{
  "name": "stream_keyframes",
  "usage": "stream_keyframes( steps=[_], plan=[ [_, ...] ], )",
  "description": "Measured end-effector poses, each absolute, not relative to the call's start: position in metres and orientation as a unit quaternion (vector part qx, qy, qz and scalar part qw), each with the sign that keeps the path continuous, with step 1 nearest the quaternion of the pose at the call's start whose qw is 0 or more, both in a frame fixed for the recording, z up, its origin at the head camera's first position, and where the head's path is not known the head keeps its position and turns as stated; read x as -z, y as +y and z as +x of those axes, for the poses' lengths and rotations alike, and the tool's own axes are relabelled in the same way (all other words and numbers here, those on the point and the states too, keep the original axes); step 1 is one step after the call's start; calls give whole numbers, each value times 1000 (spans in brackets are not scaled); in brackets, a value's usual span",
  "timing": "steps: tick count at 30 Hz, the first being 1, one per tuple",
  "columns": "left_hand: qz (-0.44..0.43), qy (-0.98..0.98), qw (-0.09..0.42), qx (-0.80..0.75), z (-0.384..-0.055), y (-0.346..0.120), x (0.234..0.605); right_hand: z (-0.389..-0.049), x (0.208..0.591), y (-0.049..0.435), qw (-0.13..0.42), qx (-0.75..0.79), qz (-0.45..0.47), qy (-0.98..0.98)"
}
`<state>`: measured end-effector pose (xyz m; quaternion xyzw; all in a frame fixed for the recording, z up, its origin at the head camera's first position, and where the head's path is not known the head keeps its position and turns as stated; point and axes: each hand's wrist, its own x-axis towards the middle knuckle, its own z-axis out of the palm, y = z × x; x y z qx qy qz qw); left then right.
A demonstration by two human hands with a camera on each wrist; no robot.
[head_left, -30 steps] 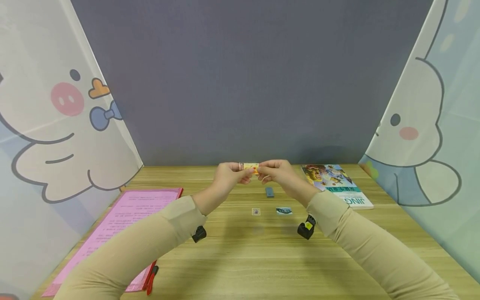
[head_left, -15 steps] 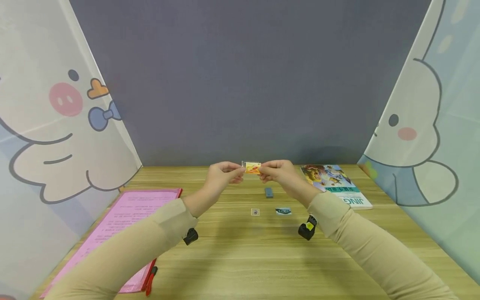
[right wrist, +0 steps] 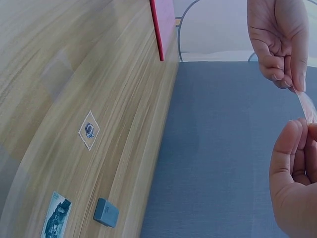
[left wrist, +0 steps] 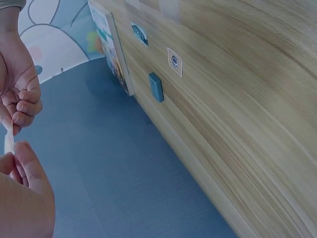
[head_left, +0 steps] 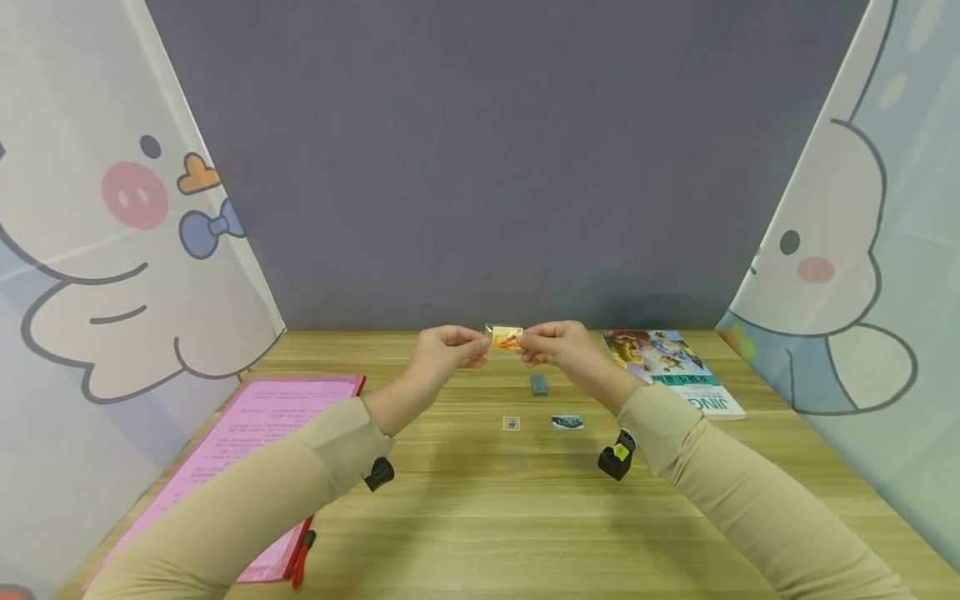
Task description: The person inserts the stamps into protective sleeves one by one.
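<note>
yellow and orange, the small picture [head_left: 507, 337] is held up between two sets of fingertips, in what looks like a clear sleeve [head_left: 489, 331]. the left hand [head_left: 442, 357] pinches one side edge; the right hand [head_left: 561, 342] pinches the other, thumb over the picture's right side. a second ago the left thumb lay across the picture's lower part; the left fingers have since drawn outward and uncovered it (the last half second looks nearly still). for the work in hand, i judge, that leaves the piece gripped at its sides, its face free to be looked over. below the right fingers, on the table [head_left: 480, 533], lie a blue block [head_left: 539, 385] and, further below, a teal picture [head_left: 567, 422]; a square stamp [head_left: 512, 423] sits left of that, beneath the gap between the hands.
</note>
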<state>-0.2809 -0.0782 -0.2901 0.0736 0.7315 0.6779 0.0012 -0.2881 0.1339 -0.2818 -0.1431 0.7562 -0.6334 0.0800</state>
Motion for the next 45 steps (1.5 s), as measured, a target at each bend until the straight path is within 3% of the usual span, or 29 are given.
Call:
stream_keyframes(
  steps=[26, 45],
  plan=[
    [64, 728, 2, -683, -277, -80, 291, -291, 281, 137, 126, 649, -178, 729],
    [63, 726, -5, -685, -276, -78, 290, -293, 285, 137, 101, 652, -179, 730]
  ],
)
